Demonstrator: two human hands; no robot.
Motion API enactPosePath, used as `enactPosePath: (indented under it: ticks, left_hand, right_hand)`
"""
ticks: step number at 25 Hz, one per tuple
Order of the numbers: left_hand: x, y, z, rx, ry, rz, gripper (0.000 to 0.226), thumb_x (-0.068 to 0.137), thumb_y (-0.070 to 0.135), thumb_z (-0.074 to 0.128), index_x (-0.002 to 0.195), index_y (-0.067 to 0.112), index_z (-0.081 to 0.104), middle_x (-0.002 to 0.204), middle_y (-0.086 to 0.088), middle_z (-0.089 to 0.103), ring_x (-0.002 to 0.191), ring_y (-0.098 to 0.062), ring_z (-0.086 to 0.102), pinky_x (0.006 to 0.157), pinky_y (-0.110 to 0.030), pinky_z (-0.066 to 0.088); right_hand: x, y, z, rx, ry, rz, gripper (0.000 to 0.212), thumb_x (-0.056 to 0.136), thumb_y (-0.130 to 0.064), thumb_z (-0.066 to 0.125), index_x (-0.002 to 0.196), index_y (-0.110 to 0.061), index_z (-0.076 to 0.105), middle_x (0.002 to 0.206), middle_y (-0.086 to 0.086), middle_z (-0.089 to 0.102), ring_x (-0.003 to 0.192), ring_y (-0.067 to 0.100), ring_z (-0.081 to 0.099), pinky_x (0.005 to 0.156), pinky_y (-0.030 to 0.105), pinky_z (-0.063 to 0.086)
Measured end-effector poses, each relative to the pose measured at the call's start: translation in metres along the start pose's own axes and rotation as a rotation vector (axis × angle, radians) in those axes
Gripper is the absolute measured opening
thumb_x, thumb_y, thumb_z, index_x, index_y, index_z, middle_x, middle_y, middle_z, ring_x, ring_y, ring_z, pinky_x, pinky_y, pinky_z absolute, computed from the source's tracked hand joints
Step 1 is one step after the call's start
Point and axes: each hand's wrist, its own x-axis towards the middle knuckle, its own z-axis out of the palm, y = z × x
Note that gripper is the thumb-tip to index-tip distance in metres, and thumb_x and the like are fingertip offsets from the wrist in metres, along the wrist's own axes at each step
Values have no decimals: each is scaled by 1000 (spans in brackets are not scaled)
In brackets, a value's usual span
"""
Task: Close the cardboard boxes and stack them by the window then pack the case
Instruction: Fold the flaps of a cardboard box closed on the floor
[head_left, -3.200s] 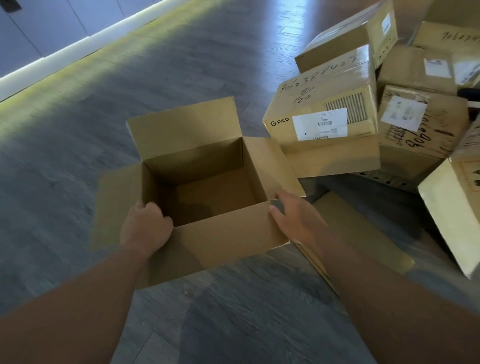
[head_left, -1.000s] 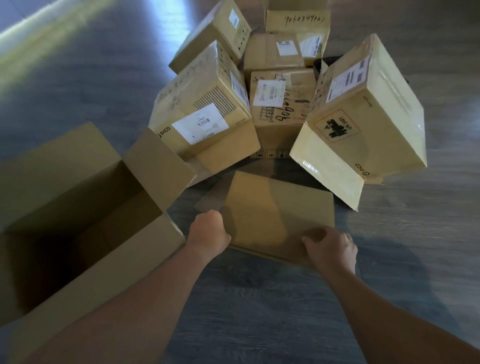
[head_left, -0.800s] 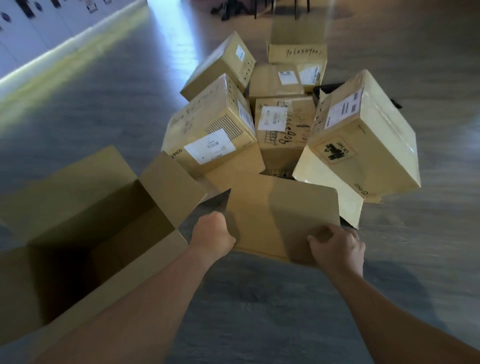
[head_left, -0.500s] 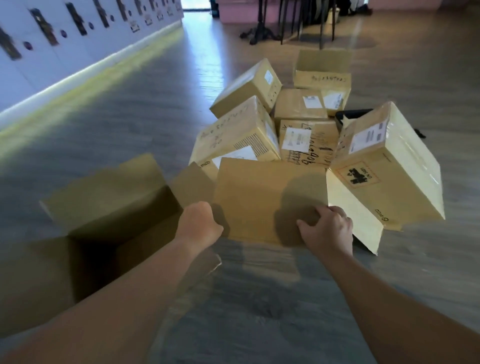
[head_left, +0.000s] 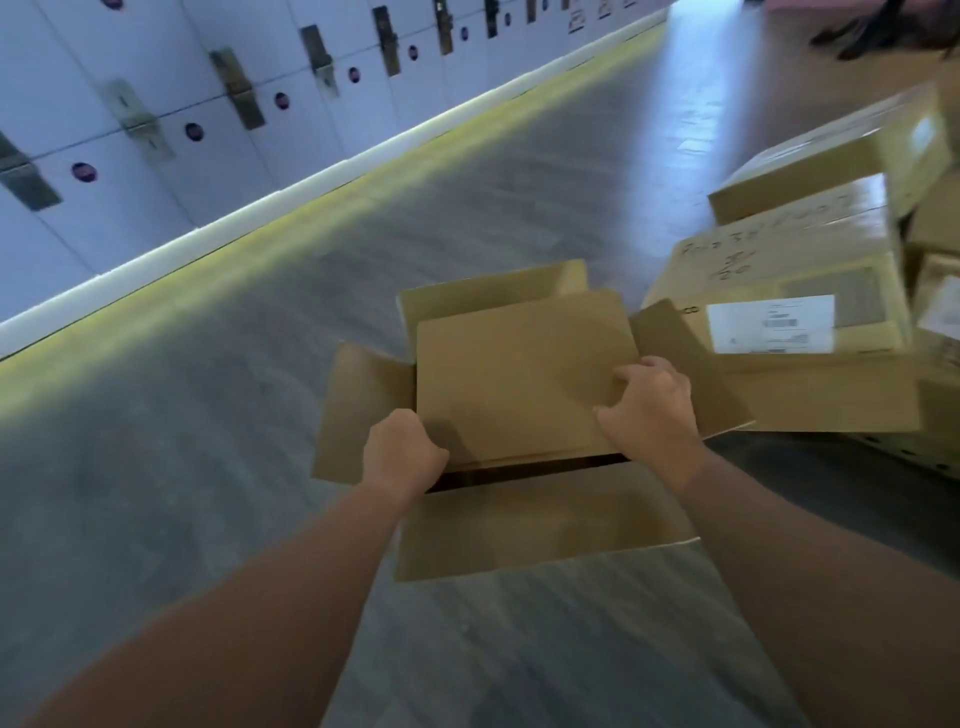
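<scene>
Along the far left, a wall of lockers (head_left: 156, 104) above grey floor (head_left: 182, 467). Near centre, left hand (head_left: 402, 449) curled, fingers clamped on the near left corner of a flat cardboard sheet (head_left: 524, 374) lying across the mouth of the open box (head_left: 540, 525), flaps spread. Right hand (head_left: 652, 410) gripping the sheet's right edge. Just right, closed labelled boxes (head_left: 795, 291), crowded together.
</scene>
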Motion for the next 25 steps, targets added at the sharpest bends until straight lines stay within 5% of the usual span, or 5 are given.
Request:
enactPosePath:
  ticks: [8,11,17,21,25]
  left_hand:
    - [-7,-31,16,256,-91,120,21,90,28,66,85,15,51,86,-2,56,85,-24,58,67,-33,47]
    - [-8,-26,17,322,-80,201,28,94,38,60,77,19,50,83,0,59,79,-20,60,69,-36,55]
    - [-4,-43,3,320,204,71,27,86,22,59,64,18,44,73,4,46,84,-21,50,77,-40,44]
    - [0,-53,1,316,216,-35,12,86,25,60,93,17,54,113,-4,58,119,-27,49,99,-49,41]
    - [5,-58,0,155,171,-140,38,88,15,59,123,0,53,156,-17,34,149,-34,22,118,-51,28]
  right_hand:
    - [3,6,40,-96,-233,-7,36,83,-23,71,115,-8,64,135,13,44,127,34,40,101,39,38]
    - [7,14,39,-219,-315,-95,8,89,-17,60,95,-13,59,141,18,40,135,35,36,111,40,31]
    - [7,39,23,-412,-165,-33,14,92,-28,67,98,-16,64,156,17,34,147,33,26,120,48,23]
    - [-2,57,6,-462,-60,145,31,88,-40,70,106,-15,64,144,17,41,138,37,32,113,56,30]
    - [-4,63,-4,-364,-11,329,38,92,-40,64,111,-8,59,130,23,45,121,43,44,101,56,39]
